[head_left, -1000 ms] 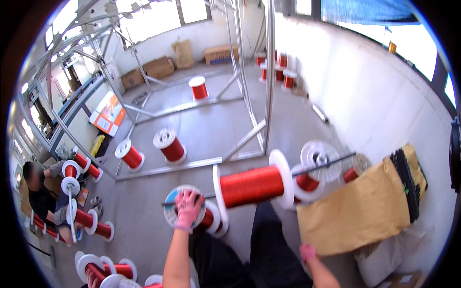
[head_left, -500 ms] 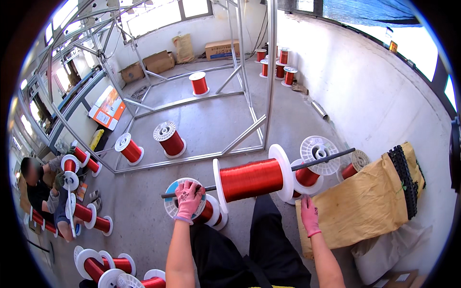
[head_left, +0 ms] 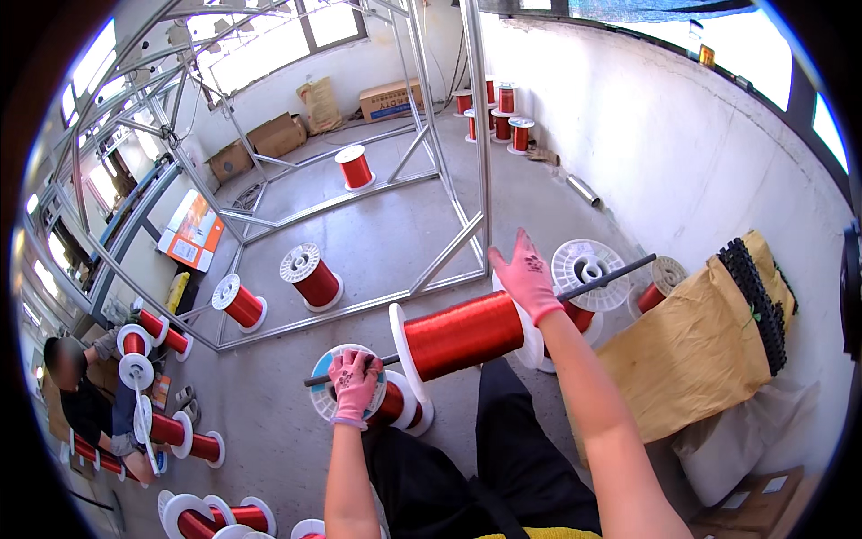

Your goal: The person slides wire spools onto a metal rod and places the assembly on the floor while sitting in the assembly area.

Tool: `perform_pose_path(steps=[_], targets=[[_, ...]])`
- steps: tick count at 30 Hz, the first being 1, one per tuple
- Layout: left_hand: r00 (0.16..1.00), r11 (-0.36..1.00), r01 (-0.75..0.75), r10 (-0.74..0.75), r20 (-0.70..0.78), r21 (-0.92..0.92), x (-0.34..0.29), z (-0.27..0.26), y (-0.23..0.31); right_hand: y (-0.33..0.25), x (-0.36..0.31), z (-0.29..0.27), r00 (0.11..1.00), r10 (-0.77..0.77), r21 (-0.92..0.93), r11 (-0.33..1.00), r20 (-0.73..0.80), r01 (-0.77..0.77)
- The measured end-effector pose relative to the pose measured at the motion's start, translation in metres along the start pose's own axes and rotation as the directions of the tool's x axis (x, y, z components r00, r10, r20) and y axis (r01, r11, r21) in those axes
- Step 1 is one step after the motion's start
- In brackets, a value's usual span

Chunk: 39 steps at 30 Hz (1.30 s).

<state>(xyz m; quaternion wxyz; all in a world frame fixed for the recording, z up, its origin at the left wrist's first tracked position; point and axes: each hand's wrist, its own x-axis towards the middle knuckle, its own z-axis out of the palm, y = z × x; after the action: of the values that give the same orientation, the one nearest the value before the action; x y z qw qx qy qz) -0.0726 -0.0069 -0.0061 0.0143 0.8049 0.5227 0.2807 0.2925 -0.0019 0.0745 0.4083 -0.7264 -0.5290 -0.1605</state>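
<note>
A large spool of red wire point(head_left: 462, 338) with white flanges lies sideways in front of my legs, a dark rod point(head_left: 609, 278) running through its core. My left hand point(head_left: 353, 386), in a pink glove, is closed round the rod's left end, above an upright spool point(head_left: 324, 413) with a white and blue top. At the large spool's right flange is my right hand point(head_left: 528, 277), also pink-gloved, its fingers spread and pointing up. It overlaps the flange's upper edge; whether it touches is unclear. Behind the rod's right part stands another white-topped spool point(head_left: 567, 260).
Brown wrapping paper point(head_left: 669, 359) with a black ridged strip point(head_left: 752, 310) lies at right. A metal frame point(head_left: 350, 310) stands ahead, red spools point(head_left: 312, 277) inside it. At far left a person point(head_left: 85, 395) sits among more spools point(head_left: 169, 428). A metal cylinder point(head_left: 584, 190) lies by the wall.
My right hand has risen from beside the brown paper to the large spool's right flange, its fingers spreading. My left hand stays on the rod. The view has shifted slightly.
</note>
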Motion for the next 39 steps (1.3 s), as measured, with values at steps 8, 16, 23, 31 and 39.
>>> perform_pose_path(steps=[8,16,23,31,39], targets=[[1.0,1.0,-0.007,0.007,0.001,-0.001,-0.001,0.0,0.002,0.016,-0.01,0.009,0.79,0.211,-0.026,0.971,0.575,-0.24],[0.999,0.999,0.015,-0.017,0.044,0.034,-0.002,-0.001,-0.002,0.082,-0.231,-0.033,0.789,0.16,-0.109,0.987,0.593,-0.119],[0.999,0.998,0.025,-0.028,0.046,0.052,-0.005,0.003,-0.014,0.193,-0.375,-0.083,0.306,0.574,-0.478,0.812,0.76,-0.336],[1.0,0.999,-0.007,0.005,0.031,0.048,-0.003,0.003,-0.008,0.143,-0.233,-0.069,0.782,0.256,-0.091,0.964,0.568,-0.25],[0.999,1.0,-0.012,0.012,0.033,0.008,-0.001,-0.002,-0.001,0.109,-0.134,-0.071,0.907,0.274,0.316,0.871,0.321,-0.375]])
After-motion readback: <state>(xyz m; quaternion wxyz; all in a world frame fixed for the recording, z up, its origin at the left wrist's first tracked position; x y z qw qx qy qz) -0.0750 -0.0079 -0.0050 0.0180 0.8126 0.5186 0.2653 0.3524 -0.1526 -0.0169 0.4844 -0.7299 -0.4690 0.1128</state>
